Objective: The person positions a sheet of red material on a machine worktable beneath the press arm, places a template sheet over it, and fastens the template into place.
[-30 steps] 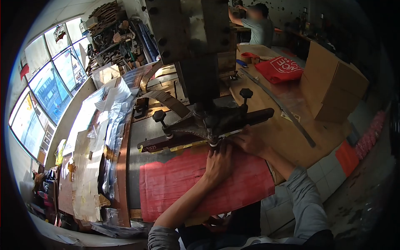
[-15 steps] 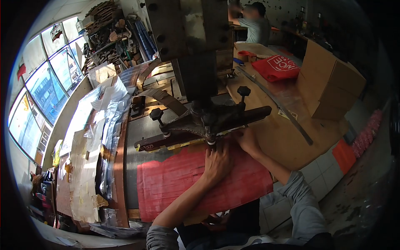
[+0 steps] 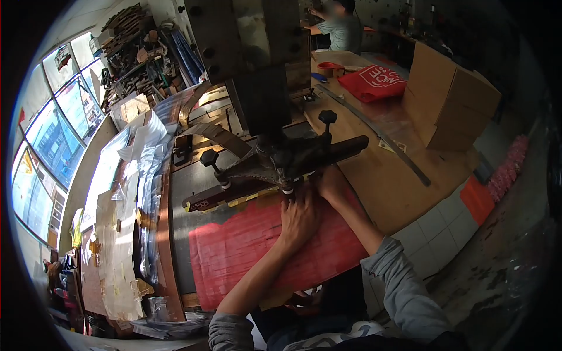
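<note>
A red sheet lies on the dark bed of a machine. My left hand rests on the sheet near its back edge, below the centre of the dark clamp bar; its fingertips are hidden at the bar. Close beside it, my right hand reaches to the bar's underside, its fingers mostly hidden. Above both hands is the machine's black bracket with two knobs.
To the right a brown table bears a metal strip, a red bag and a cardboard box. Plastic and cardboard sheets lie at the left. Another person is at the back.
My right hand has moved left and farther under the bar, closer to my left hand. The left hand stays on the red sheet. The view has shifted a little.
</note>
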`<state>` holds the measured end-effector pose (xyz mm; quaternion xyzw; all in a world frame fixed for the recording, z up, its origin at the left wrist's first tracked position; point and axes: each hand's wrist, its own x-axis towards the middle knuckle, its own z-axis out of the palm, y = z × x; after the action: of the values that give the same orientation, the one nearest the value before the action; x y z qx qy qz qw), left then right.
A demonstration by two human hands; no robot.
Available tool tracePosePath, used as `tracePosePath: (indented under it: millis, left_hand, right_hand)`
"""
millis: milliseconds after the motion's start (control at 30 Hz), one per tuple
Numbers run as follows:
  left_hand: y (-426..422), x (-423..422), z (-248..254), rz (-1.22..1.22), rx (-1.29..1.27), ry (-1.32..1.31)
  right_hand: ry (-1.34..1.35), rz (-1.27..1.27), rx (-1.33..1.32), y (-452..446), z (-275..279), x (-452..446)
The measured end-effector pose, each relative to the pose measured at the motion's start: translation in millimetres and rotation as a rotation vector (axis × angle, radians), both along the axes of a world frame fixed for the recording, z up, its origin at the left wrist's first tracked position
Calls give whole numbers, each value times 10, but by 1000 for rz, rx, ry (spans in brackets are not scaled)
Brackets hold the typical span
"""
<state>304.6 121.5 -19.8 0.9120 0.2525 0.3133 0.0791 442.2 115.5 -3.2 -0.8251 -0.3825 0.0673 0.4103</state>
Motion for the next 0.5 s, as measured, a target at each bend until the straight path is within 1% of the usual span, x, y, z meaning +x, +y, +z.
tracePosePath:
  millis: [67,133,167,233,367,500]
  left_hand:
    - [6,19,-5,6,13,-30]
    - [6,12,63,-2,-110,85]
    - [22,11,97,-5,-166,141]
    - [50,24,117,-12,-163,118]
    - [66,48,90,-1,-86,22]
    - [106,78,43,1,-71,28]
  right_hand:
    - [-31,-51,-74,8,4,-41]
    - [-33,-73,-170,23,32,-84]
    - [-23,-103,-167,40,14,-98]
    - [-5,-161,-156,63,-22,-150]
    - [-41,-151,-116,21,33,-223]
    - [-39,-163,-122,23,30,-254]
